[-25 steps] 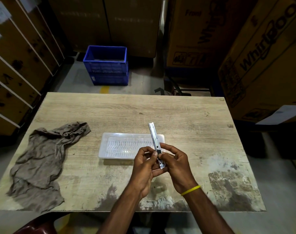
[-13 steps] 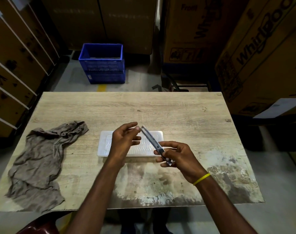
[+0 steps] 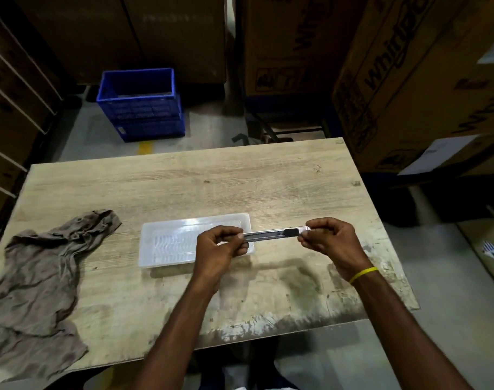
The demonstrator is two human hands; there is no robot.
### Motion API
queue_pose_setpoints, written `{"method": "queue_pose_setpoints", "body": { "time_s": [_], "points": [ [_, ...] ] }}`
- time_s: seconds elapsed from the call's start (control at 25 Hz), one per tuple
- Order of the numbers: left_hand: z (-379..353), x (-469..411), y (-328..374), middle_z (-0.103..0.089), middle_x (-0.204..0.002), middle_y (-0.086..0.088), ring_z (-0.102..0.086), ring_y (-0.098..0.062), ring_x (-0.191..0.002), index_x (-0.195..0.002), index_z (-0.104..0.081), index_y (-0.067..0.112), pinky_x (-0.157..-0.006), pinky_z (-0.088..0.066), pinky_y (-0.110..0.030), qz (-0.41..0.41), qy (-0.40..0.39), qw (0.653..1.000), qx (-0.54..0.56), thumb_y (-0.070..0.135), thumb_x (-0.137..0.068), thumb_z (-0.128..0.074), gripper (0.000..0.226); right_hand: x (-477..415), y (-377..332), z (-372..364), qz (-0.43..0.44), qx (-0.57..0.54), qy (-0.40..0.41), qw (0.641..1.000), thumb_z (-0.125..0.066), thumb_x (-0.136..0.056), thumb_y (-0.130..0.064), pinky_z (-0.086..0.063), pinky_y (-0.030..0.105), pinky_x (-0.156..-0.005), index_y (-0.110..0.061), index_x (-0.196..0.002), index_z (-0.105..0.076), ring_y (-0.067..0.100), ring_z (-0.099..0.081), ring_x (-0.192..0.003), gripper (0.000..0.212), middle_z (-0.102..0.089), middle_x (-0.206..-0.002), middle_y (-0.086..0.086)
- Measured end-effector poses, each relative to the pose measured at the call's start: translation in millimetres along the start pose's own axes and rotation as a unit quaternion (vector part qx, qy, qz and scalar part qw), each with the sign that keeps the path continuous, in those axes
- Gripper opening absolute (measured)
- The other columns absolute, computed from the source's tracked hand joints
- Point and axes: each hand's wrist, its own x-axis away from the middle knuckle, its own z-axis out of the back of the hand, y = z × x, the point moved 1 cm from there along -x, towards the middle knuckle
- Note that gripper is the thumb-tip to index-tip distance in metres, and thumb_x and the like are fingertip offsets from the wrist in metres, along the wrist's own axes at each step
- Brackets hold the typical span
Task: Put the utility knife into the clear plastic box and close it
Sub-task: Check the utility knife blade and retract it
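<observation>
1. Utility knife (image 3: pixel 275 234) held level above the tabletop (image 3: pixel 240 178), its left end over the right end of the clear plastic box (image 3: pixel 170 243).
2. Left hand (image 3: pixel 222 247) grip pinches the knife's left end.
3. Right hand (image 3: pixel 331 242) grip pinches the right end.
4. Box sits on tabletop, lid on.
5. Grey rag (image 3: pixel 43 277) lies at left, well apart.

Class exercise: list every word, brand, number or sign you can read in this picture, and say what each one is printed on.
"Whirlpool", cropped: large cardboard box on the right.
"Whi", cropped: cardboard box behind table.
Handling symbols on both boxes: too small to read.
Utility knife, clear plastic box, blue crate: no readable text.
</observation>
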Motion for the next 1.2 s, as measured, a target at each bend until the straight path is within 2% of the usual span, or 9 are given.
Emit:
{"method": "queue_pose_setpoints", "body": {
  "time_s": [0.28, 0.44, 0.6, 0.68, 0.76, 0.92, 1.0, 1.12, 1.2],
  "points": [
    [-76.5, 4.6, -60.1, -0.076, -0.077, -0.018, -0.074, -0.024, -0.067, -0.087, -0.075, 0.004, -0.067, -0.063, -0.029, 0.017, 0.034, 0.996, -0.081, -0.001, -0.082, -0.078, 0.007, -31.7, 52.1, 67.0, -0.021, 0.011, 0.140, 0.990, -0.074, -0.077, 0.013, -0.063, 0.038, -0.078, 0.002, -0.086, -0.070, 0.034, -0.069, -0.075, 0.015, -0.069, -0.087, 0.031],
    [-101.3, 0.0, -85.2, -0.074, -0.094, 0.001, -0.066, -0.001, -0.081, -0.101, -0.078, 0.008, -0.072, -0.049, -0.001, -0.003, 0.045, 0.982, -0.182, -0.001, -0.080, -0.079, 0.022, -41.0, 87.8, 84.1, -0.082, 0.012, 0.194, 0.978, -0.079, -0.073, 0.007, -0.059, 0.044, -0.080, -0.006, -0.074, -0.072, 0.034, -0.070, -0.073, 0.015, -0.070, -0.088, 0.031],
    [-107.9, -12.5, -105.2, -0.072, -0.117, -0.013, -0.070, -0.023, -0.105, -0.120, -0.073, 0.001, -0.091, -0.052, -0.018, 0.022, 0.045, 0.967, -0.248, -0.008, -0.086, -0.065, 0.036, -40.3, 100.7, 83.9, -0.100, 0.060, 0.223, 0.968, -0.076, -0.074, 0.013, -0.061, 0.026, -0.054, 0.003, -0.080, -0.072, 0.021, -0.068, -0.052, 0.012, -0.070, -0.083, 0.028],
    [-109.2, -12.8, -108.3, -0.070, -0.121, -0.015, -0.067, -0.019, -0.105, -0.126, -0.070, 0.001, -0.091, -0.047, -0.018, 0.023, 0.047, 0.959, -0.279, -0.009, -0.087, -0.062, 0.041, -40.0, 103.4, 79.9, -0.105, 0.107, 0.244, 0.958, -0.078, -0.075, 0.009, -0.053, 0.015, -0.043, 0.003, -0.084, -0.074, 0.009, -0.063, -0.039, 0.012, -0.069, -0.072, 0.018],
    [-108.9, -13.2, -110.9, -0.068, -0.123, -0.015, -0.064, -0.016, -0.101, -0.128, -0.068, 0.002, -0.088, -0.045, -0.017, 0.028, 0.043, 0.956, -0.288, -0.010, -0.085, -0.064, 0.045, -42.1, 106.1, 77.4, -0.097, 0.168, 0.257, 0.947, -0.082, -0.072, 0.001, -0.055, 0.018, -0.051, -0.002, -0.083, -0.077, 0.014, -0.066, -0.047, 0.013, -0.072, -0.070, 0.015],
    [-106.8, -13.9, -115.8, -0.069, -0.126, -0.014, -0.067, -0.024, -0.111, -0.128, -0.069, 0.003, -0.098, -0.051, -0.025, 0.056, 0.052, 0.952, -0.296, -0.008, -0.082, -0.065, 0.047, -46.0, 109.4, 72.7, -0.064, 0.237, 0.257, 0.935, -0.086, -0.069, -0.012, -0.058, 0.033, -0.086, -0.012, -0.083, -0.081, 0.022, -0.072, -0.074, 0.015, -0.078, -0.078, 0.009],
    [-108.0, -11.5, -113.5, -0.073, -0.120, -0.012, -0.068, -0.023, -0.107, -0.123, -0.071, 0.001, -0.095, -0.052, -0.026, 0.060, 0.052, 0.950, -0.302, -0.009, -0.081, -0.064, 0.043, -44.7, 107.1, 69.3, -0.044, 0.256, 0.254, 0.932, -0.085, -0.072, -0.011, -0.053, 0.026, -0.085, -0.009, -0.087, -0.081, 0.020, -0.068, -0.075, 0.016, -0.078, -0.082, 0.011],
    [-108.2, -5.8, -106.1, -0.065, -0.078, -0.001, -0.059, -0.019, -0.081, -0.085, -0.075, 0.004, -0.073, -0.042, -0.024, 0.071, 0.044, 0.945, -0.317, -0.010, -0.077, -0.061, 0.022, -44.3, 105.5, 66.3, -0.031, 0.265, 0.255, 0.929, -0.083, -0.074, -0.011, -0.049, 0.023, -0.084, -0.006, -0.089, -0.080, 0.022, -0.068, -0.077, 0.016, -0.077, -0.083, 0.013],
    [-104.9, -3.8, -99.9, -0.059, -0.077, 0.007, -0.061, -0.021, -0.084, -0.078, -0.068, 0.015, -0.073, -0.045, -0.027, 0.081, 0.028, 0.944, -0.319, -0.005, -0.078, -0.065, 0.020, -44.0, 105.1, 66.1, -0.039, 0.269, 0.260, 0.927, -0.083, -0.074, -0.013, -0.052, 0.027, -0.089, -0.009, -0.088, -0.079, 0.025, -0.071, -0.083, 0.015, -0.077, -0.084, 0.012]
  ]
}}
